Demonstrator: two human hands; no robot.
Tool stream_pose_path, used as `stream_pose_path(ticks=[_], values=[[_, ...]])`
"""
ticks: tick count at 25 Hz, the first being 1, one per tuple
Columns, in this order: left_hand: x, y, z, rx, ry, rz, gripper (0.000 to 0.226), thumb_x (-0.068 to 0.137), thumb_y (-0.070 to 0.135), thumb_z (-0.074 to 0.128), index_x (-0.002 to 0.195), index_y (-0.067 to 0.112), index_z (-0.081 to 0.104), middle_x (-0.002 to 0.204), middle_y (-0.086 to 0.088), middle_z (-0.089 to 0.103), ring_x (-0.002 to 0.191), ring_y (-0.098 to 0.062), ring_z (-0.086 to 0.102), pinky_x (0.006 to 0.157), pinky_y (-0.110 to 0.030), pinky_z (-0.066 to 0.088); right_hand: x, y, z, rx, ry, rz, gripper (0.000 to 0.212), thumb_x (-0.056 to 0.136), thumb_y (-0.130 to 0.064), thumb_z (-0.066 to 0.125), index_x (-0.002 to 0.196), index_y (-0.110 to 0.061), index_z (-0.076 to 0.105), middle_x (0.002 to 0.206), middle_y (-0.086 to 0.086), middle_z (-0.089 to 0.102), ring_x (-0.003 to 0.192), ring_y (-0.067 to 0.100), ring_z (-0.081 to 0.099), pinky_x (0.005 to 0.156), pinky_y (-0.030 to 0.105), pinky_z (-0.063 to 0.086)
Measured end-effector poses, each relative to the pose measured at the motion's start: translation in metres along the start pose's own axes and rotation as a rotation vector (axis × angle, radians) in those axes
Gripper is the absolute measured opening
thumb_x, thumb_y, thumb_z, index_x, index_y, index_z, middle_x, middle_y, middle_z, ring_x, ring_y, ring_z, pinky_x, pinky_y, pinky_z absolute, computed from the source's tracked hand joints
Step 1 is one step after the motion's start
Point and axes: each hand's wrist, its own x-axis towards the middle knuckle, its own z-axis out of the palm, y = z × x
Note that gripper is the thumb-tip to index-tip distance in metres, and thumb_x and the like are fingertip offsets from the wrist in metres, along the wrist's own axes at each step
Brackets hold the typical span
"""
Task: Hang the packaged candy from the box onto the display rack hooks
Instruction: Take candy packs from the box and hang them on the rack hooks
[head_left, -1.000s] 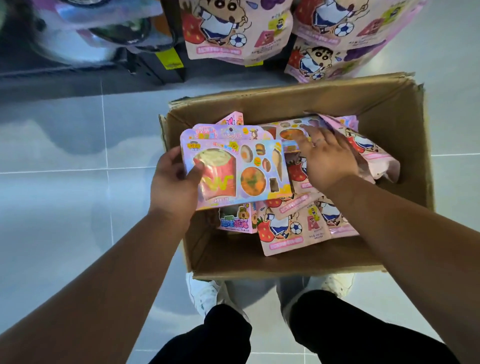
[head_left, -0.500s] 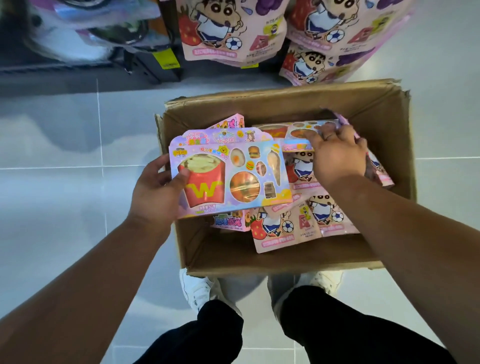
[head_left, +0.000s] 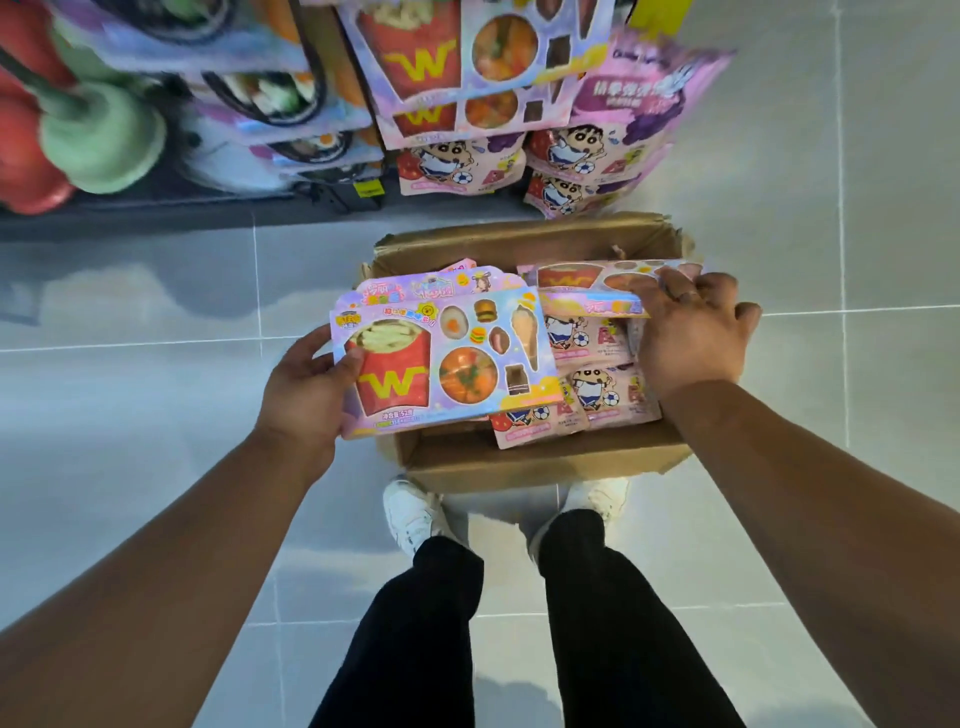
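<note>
An open cardboard box (head_left: 540, 462) stands on the floor between my feet and the display rack. My left hand (head_left: 306, 389) grips the left edge of a flat fast-food candy pack (head_left: 447, 358) showing red fries with a yellow W, held above the box's left side. My right hand (head_left: 691, 332) closes on a second fast-food candy pack (head_left: 587, 283) lifted at the box's far right. Pink cartoon-boy candy bags (head_left: 602, 395) lie in the box under both packs.
The display rack (head_left: 358, 192) rises just behind the box, hung with the same fast-food packs (head_left: 457, 62), pink cartoon bags (head_left: 457, 166) and purple bags (head_left: 639, 98). Plush toys (head_left: 78, 130) fill the rack's left part. Grey floor tiles (head_left: 130, 415) surround the box.
The view has tilted up, showing more of the rack. My left hand lifted its pack higher and leftward. My right hand pulled a second fast-food pack up from the box.
</note>
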Motion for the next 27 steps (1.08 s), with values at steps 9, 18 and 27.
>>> stream_pose_path(ticks=[9, 18, 27], values=[[-0.114, 0.082, -0.047, 0.011, -0.026, 0.024, 0.034, 0.094, 0.019, 0.067, 0.127, 0.025, 0.059, 0.122, -0.007, 0.070, 0.097, -0.030, 0.072, 0.084, -0.056, 0.058, -0.090, 0.025, -0.159, 0.163, 0.236, 0.098, 0.055, 0.085, -0.035, 0.025, 0.126, -0.036, 0.061, 0.136, -0.002, 0.060, 0.124, 0.037, 0.041, 0.090, 0.047, 0.029], [-0.200, 0.152, -0.061, -0.093, -0.211, 0.035, 0.031, 0.098, 0.015, 0.061, 0.129, 0.017, 0.055, 0.108, -0.008, 0.073, 0.075, -0.018, 0.073, 0.077, -0.044, 0.059, -0.169, -0.004, -0.265, 0.313, 0.652, -0.216, 0.039, 0.083, -0.021, 0.063, 0.120, -0.034, 0.058, 0.123, 0.000, 0.068, 0.114, 0.033, 0.046, 0.082, 0.050, 0.041], [-0.249, 0.197, -0.081, -0.246, -0.386, 0.015, 0.032, 0.099, 0.012, 0.056, 0.132, 0.012, 0.055, 0.107, -0.012, 0.075, 0.081, -0.025, 0.074, 0.073, -0.044, 0.062, -0.210, -0.029, -0.325, 0.336, 0.652, -0.458, 0.037, 0.084, -0.013, 0.061, 0.118, -0.025, 0.053, 0.121, 0.012, 0.064, 0.117, 0.036, 0.047, 0.090, 0.054, 0.046]])
